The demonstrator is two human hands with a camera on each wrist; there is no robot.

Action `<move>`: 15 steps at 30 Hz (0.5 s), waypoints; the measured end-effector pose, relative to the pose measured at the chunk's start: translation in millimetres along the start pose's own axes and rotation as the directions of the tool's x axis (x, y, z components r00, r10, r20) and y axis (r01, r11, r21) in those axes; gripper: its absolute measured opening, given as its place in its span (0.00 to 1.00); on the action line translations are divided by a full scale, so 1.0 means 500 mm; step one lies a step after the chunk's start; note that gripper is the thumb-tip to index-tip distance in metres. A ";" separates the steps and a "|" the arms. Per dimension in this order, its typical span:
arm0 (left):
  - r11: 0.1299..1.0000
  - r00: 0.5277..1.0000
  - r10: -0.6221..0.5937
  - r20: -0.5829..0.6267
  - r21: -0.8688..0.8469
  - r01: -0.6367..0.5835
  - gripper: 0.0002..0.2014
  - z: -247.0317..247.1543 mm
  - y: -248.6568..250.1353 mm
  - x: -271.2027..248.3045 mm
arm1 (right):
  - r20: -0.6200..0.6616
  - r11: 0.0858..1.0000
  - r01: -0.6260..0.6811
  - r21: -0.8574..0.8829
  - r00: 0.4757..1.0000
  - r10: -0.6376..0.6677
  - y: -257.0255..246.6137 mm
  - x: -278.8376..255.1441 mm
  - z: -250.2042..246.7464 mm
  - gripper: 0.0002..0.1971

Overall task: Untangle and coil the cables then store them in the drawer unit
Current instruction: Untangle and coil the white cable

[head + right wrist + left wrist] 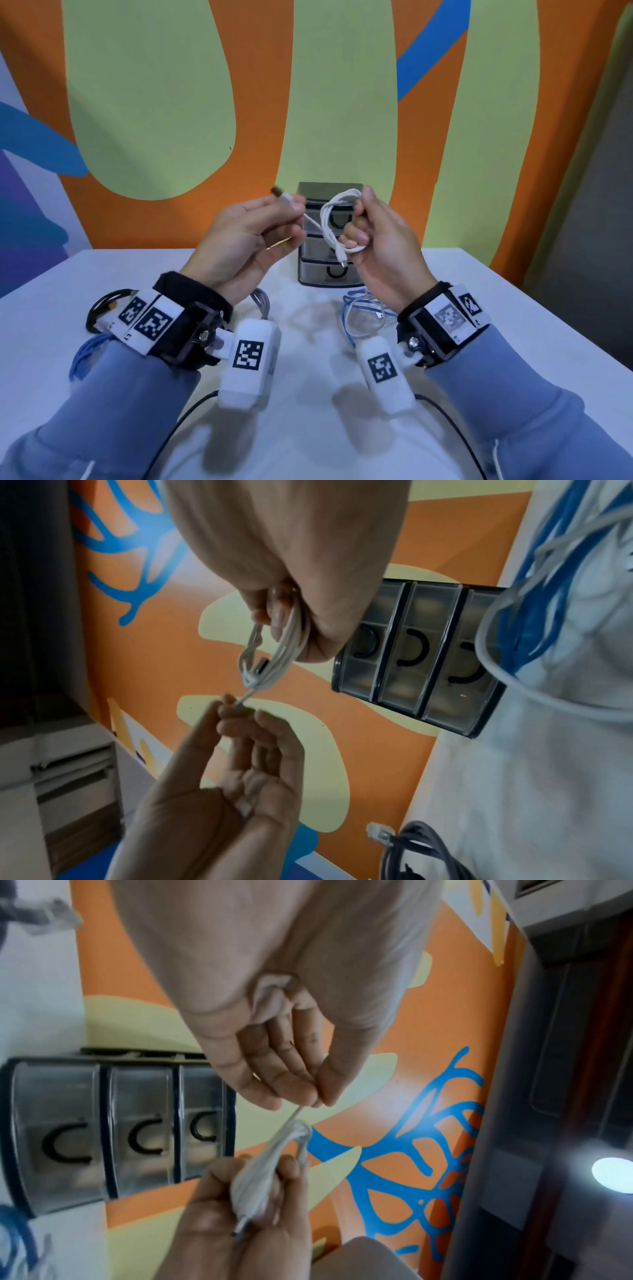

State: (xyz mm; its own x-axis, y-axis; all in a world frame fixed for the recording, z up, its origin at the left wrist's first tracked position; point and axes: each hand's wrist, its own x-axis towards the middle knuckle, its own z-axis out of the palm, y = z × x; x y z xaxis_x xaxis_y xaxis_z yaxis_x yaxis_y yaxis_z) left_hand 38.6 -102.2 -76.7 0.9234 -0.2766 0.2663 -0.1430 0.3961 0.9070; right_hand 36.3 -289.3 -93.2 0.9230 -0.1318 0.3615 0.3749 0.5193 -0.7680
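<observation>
step: coiling white cable (329, 219) | right hand (378, 246) grips coil | left hand (239, 240) pinches plug end | next: wrap end around coil, then drawers (325, 274) beyond hands

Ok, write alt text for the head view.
Two hands hold a white cable above a white table: the right hand grips its coiled loops, the left hand pinches the plug end. Behind stands a three-drawer unit, closed; more cables lie below.

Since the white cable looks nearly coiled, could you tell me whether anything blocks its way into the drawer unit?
All three drawers of the drawer unit are shut, so one must be opened. Otherwise nothing stands between it and the white cable, held by the right hand and left hand.
</observation>
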 end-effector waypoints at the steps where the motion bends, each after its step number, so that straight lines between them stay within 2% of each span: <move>1: 1.000 0.999 0.017 0.032 -0.015 -0.017 0.08 0.004 -0.003 -0.001 | -0.001 0.998 0.017 -0.055 1.000 -0.017 0.002 -0.003 0.004 0.16; 4: 0.983 0.989 0.125 0.077 0.125 -0.134 0.11 0.016 -0.010 -0.002 | -0.007 0.984 0.070 -0.164 0.997 -0.072 0.002 -0.003 0.003 0.16; 8: 0.893 0.957 0.219 0.190 0.356 -0.275 0.15 0.023 -0.018 -0.007 | 0.014 0.972 0.074 -0.222 0.997 -0.073 0.006 -0.009 0.004 0.14; 10: 0.872 0.956 0.226 0.189 0.399 -0.284 0.16 0.024 -0.022 -0.008 | 0.044 0.971 0.070 -0.227 0.997 -0.061 0.007 -0.015 0.009 0.14; 12: 0.886 0.966 0.215 0.142 0.388 -0.255 0.18 0.024 -0.021 -0.009 | 0.068 0.974 0.070 -0.213 0.996 -0.057 0.010 -0.020 0.017 0.15; 15: 0.922 0.984 0.170 0.046 0.346 -0.176 0.30 0.020 -0.016 -0.007 | 0.052 0.980 0.036 -0.194 0.998 -0.027 0.013 -0.027 0.026 0.15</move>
State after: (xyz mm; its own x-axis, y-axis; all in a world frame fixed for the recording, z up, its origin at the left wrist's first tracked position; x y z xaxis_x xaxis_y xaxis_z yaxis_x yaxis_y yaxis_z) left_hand 33.0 -113.0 -81.5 0.8683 -0.2446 0.4316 -0.4173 0.1103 0.9020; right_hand 24.9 -273.1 -96.0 0.9070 -0.1018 0.4086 0.4177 0.3408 -0.8423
